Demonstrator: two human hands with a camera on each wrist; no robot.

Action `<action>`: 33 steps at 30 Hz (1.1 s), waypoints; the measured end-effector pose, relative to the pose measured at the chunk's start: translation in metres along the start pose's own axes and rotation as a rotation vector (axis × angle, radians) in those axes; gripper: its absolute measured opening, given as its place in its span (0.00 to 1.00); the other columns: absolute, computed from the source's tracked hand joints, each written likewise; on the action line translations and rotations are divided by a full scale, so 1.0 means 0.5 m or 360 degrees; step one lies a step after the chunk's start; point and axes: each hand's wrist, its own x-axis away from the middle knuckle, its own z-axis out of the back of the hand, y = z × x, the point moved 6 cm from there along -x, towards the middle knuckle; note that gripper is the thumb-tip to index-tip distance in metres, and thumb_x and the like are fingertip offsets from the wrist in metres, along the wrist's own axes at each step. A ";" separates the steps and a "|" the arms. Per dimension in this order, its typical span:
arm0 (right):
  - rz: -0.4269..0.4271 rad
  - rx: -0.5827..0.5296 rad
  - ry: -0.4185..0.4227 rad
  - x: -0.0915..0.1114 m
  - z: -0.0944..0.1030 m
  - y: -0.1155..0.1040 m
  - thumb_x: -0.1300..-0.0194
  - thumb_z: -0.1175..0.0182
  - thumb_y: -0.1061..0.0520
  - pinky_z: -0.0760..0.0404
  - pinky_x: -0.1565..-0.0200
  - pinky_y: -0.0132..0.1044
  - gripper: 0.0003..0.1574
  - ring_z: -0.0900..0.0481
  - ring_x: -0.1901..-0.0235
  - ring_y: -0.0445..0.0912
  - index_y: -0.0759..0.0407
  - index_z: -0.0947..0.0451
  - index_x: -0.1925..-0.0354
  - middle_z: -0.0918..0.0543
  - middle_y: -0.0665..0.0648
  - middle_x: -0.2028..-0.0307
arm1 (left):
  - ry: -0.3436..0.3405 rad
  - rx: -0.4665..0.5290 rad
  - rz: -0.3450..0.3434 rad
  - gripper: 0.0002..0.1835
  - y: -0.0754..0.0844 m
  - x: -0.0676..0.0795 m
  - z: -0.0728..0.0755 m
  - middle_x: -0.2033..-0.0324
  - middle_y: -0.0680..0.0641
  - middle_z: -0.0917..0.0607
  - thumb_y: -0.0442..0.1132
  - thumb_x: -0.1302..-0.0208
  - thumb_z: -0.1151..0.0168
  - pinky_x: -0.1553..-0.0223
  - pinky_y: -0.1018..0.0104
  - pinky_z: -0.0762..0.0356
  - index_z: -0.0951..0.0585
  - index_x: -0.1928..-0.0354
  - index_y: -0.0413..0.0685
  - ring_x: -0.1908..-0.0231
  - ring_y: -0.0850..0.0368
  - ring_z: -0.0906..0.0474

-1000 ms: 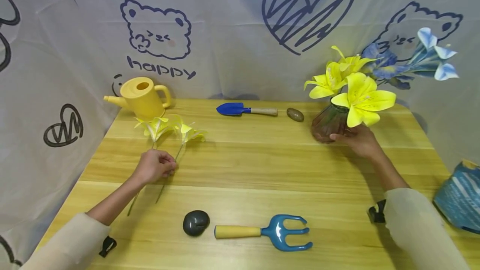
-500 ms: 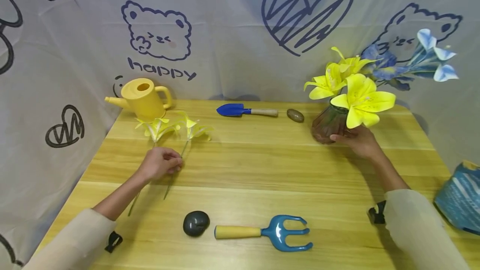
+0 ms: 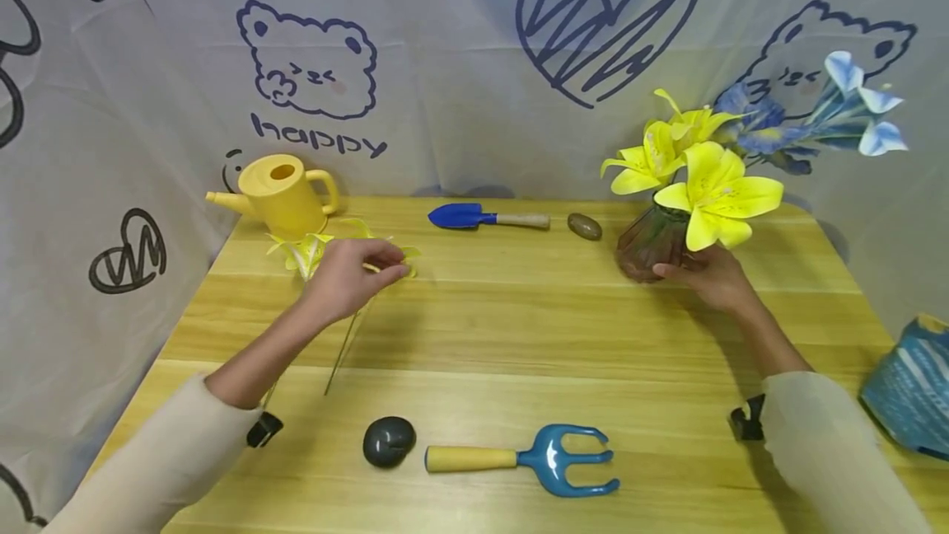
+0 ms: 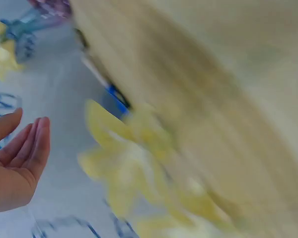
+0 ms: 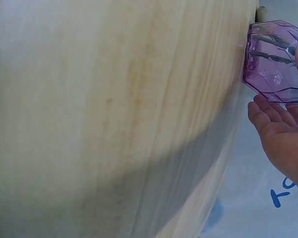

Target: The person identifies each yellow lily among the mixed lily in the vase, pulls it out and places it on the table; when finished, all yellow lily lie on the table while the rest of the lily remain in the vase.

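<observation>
Right grip [image 3: 708,280] cups the vase [image 3: 639,252], likely steadying its top-heavy blooms [image 3: 717,194]; left grip [image 3: 350,277] slack, thumb and fingertips apart, empty, over loose yellow lilies [image 3: 302,255].

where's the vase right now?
In the head view, the vase sits right of centre, toward the table's back edge, between the brown stone and the right grip.

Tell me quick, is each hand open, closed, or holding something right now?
Left hand: open, holding nothing, near the loose yellow flowers.
Right hand: holding the side of the vase, thumb in front.
</observation>
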 end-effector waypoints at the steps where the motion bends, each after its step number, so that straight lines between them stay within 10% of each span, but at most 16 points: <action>1: 0.0015 -0.0003 0.0007 -0.001 0.000 0.000 0.46 0.40 0.44 0.33 0.71 0.32 0.22 0.33 0.70 0.46 0.61 0.30 0.67 0.29 0.58 0.72 | -0.0016 0.0079 -0.0022 0.09 0.021 -0.019 -0.013 0.70 0.49 0.17 0.39 0.46 0.37 0.69 0.67 0.23 0.18 0.65 0.43 0.69 0.59 0.21; 11: -0.0076 0.0062 0.0031 0.005 0.000 0.023 0.48 0.40 0.40 0.31 0.66 0.39 0.25 0.29 0.65 0.49 0.59 0.28 0.65 0.24 0.58 0.69 | -0.0173 0.0742 -0.0073 0.10 0.208 -0.209 -0.253 0.69 0.52 0.17 0.40 0.48 0.36 0.67 0.74 0.26 0.17 0.63 0.45 0.68 0.64 0.22; 17: 0.0034 -0.0125 -0.0073 0.001 0.001 0.019 0.46 0.39 0.48 0.28 0.66 0.31 0.23 0.29 0.62 0.49 0.62 0.31 0.59 0.28 0.59 0.65 | -0.0024 0.0872 -0.0104 0.13 0.295 -0.266 -0.374 0.66 0.53 0.17 0.40 0.48 0.36 0.70 0.78 0.27 0.17 0.61 0.44 0.69 0.68 0.23; 24: -0.0022 -0.0177 -0.0172 -0.004 -0.002 0.018 0.48 0.38 0.46 0.32 0.50 0.53 0.40 0.37 0.44 0.59 0.54 0.40 0.40 0.34 0.61 0.43 | 0.0341 0.0625 -0.0176 0.07 0.350 -0.298 -0.415 0.73 0.55 0.19 0.41 0.49 0.35 0.75 0.83 0.33 0.15 0.69 0.47 0.77 0.71 0.29; 33: 0.0107 -0.0276 -0.0092 -0.012 0.001 0.010 0.47 0.36 0.56 0.25 0.57 0.38 0.26 0.28 0.57 0.52 0.63 0.33 0.52 0.28 0.62 0.56 | 0.0500 0.0451 -0.0188 0.10 0.371 -0.313 -0.415 0.88 0.56 0.29 0.38 0.50 0.35 0.77 0.83 0.40 0.19 0.86 0.46 0.84 0.69 0.37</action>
